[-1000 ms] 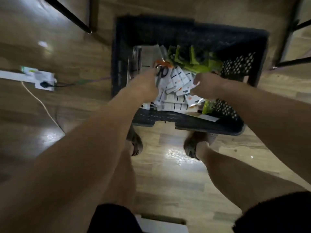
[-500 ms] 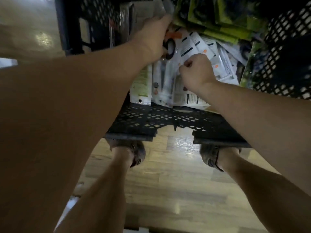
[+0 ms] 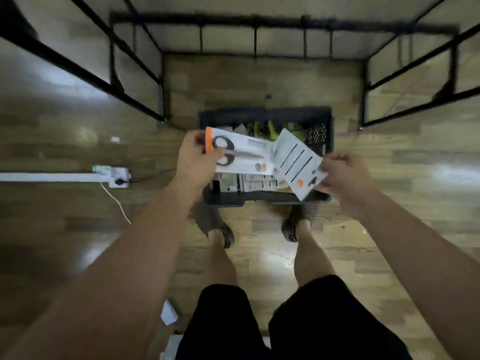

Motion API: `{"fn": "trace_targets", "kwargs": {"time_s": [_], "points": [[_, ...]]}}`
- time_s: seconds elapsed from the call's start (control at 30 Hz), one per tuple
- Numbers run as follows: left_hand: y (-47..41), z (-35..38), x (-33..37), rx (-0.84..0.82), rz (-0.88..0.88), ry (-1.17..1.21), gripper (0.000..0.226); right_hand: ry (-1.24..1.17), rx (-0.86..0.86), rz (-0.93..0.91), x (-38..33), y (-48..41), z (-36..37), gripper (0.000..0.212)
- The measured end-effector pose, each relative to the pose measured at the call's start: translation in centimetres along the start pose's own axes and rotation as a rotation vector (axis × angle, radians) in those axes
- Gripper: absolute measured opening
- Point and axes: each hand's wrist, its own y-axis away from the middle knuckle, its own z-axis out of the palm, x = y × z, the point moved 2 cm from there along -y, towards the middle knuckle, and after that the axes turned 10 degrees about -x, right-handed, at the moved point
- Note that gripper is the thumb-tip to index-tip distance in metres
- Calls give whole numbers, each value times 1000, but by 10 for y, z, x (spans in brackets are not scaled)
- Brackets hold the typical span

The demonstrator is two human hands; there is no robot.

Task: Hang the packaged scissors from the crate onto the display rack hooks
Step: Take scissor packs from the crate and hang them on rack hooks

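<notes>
Holding one pack per hand above the crate, probably so both reach the rack in a single trip. Left hand grips the orange-edged end of a scissors pack, thumb across the card face; black loop handles and pale blades show. Right hand pinches a corner of a second pack, turned to its printed white back. Both are flat, stiff cards. Crate is black perforated plastic with more packs inside. Rack is thin black metal; its hooks are blurred and look bare.
</notes>
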Motion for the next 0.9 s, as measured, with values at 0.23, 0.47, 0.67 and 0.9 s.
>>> {"fn": "trace_targets", "kwargs": {"time_s": [0.23,0.47,0.67,0.9], "points": [[204,-51,166,-310,127,607,45,-272,-434,-121,-125,224,-7,60],[353,-24,254,-365,449,645,69,-322,-568,-365,-199,339,-52,29],[419,-7,290,-289,538,691,58,26,-554,-375,-210,386,-98,41],[457,-19,305,-272,617,697,46,-366,-727,-584,-208,422,-118,50]]}}
